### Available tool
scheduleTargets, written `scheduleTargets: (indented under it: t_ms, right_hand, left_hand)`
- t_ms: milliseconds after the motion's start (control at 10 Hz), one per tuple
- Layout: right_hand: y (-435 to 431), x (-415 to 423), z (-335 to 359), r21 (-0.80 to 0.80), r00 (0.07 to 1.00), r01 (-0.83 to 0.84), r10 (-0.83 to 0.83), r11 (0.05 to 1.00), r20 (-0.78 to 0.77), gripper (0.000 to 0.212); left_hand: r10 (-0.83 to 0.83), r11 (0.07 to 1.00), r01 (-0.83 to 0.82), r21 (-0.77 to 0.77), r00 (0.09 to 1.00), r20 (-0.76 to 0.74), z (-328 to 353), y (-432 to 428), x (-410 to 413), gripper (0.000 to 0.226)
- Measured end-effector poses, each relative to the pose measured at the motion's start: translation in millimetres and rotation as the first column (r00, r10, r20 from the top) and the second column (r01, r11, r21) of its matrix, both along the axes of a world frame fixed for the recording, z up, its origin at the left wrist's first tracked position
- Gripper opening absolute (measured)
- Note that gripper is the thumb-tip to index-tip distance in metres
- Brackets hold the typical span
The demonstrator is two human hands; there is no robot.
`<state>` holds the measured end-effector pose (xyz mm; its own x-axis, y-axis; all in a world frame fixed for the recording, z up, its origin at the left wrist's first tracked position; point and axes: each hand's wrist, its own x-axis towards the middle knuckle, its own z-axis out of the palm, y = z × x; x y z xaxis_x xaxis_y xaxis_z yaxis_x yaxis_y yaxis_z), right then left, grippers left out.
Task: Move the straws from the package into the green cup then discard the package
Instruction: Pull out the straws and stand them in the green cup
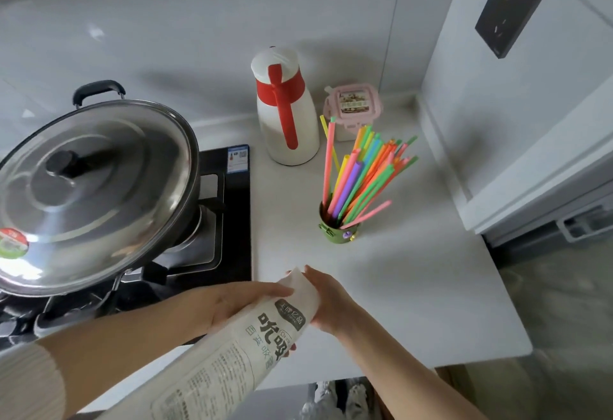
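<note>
A small green cup stands on the white counter, packed with several bright straws that lean to the right. Below it, near the counter's front edge, both my hands hold a long white straw package printed with dark lettering. My left hand grips its upper end from the left. My right hand holds the same end from the right. No straws show inside the package. The package's lower end runs off the bottom of the view.
A white and red thermos jug and a pink lidded box stand behind the cup. A big steel pot with a lid sits on the black gas hob at the left. A white wall with a dark socket borders the right.
</note>
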<state>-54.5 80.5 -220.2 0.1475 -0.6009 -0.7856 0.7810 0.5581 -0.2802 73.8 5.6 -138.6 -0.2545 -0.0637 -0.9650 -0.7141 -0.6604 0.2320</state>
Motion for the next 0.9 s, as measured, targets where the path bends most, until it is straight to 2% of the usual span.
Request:
scheduleTargets:
  t_ms: [100,200,300,400,500,600,700,800,900]
  right_hand:
    - [-2,-4,-2,-0.01,0.999,0.036,-0.036,0.999,-0.018,0.023]
    - [-5,-11,-3,0.002,0.995,0.105,-0.105,0.995,0.002,0.025]
    - [-5,-18,-2,-0.017,0.973,0.191,-0.187,0.982,0.133,0.019]
    - [-10,-22,5,-0.084,0.963,0.222,-0.204,0.971,0.178,0.016]
    - [-13,-23,14,-0.125,0.963,0.221,-0.196,0.967,0.188,0.014]
    - [-14,-19,22,-0.148,0.974,0.182,-0.158,0.972,0.163,0.032]
    - [-14,-12,27,-0.149,0.969,0.175,-0.143,0.973,0.202,0.061]
    - [-13,-11,33,-0.24,0.981,0.101,-0.057,0.965,0.183,0.074]
    - [-13,-6,42,-0.311,0.983,-0.169,0.135,0.935,-0.127,0.055]
  left_hand:
    - [-0.107,0.977,0.098,0.189,0.993,0.041,-9,-8,8,0.047]
    - [-0.182,0.971,0.175,0.164,0.983,0.026,-10,-10,16,0.048]
    - [-0.257,0.964,0.259,0.067,0.966,-0.042,-13,-12,22,0.033]
    - [-0.238,0.971,0.237,-0.024,0.966,-0.103,-14,-12,27,0.024]
    - [-0.197,0.979,0.188,-0.081,0.971,-0.135,-11,-13,29,0.027]
    - [-0.197,0.977,0.177,-0.116,0.961,-0.193,-10,-12,29,0.034]
    - [-0.178,0.977,0.144,-0.155,0.957,-0.229,-7,-11,28,0.034]
    - [-0.174,0.976,0.131,-0.175,0.95,-0.261,-3,-11,27,0.028]
    - [-0.22,0.961,0.163,-0.223,0.94,-0.259,3,-12,26,0.024]
